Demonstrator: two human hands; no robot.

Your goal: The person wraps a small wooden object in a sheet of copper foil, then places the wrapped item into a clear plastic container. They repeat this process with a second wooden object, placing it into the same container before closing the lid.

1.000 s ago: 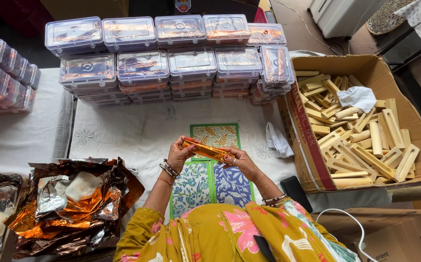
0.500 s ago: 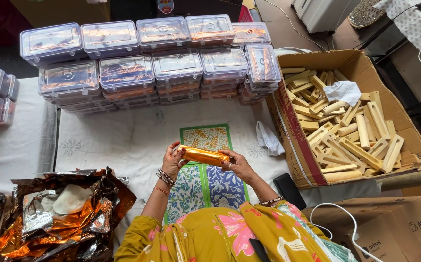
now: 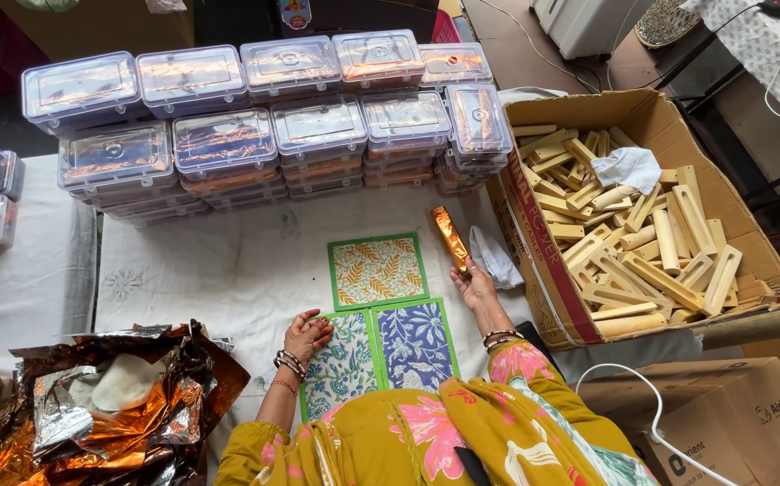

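The right hand (image 3: pixel 473 284) pinches the near end of an orange foil-wrapped bar (image 3: pixel 450 237), whose long axis points away from the person. The left hand (image 3: pixel 306 333) rests loosely spread on a patterned card (image 3: pixel 345 355). The cardboard box (image 3: pixel 547 270) holds wooden pieces (image 3: pixel 651 243).

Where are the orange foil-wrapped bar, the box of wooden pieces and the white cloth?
Orange foil-wrapped bar (image 3: pixel 450 236), head view, mid-length.
Cardboard box (image 3: pixel 534 214), head view, left wall.
White cloth (image 3: pixel 495 256), head view, centre fold.

containers (image 3: pixel 273 117) behind mats (image 3: pixel 376 270) | carton (image 3: pixel 534 225) right (sticks (image 3: pixel 642 243) inside) | foil (image 3: pixel 111 405) left
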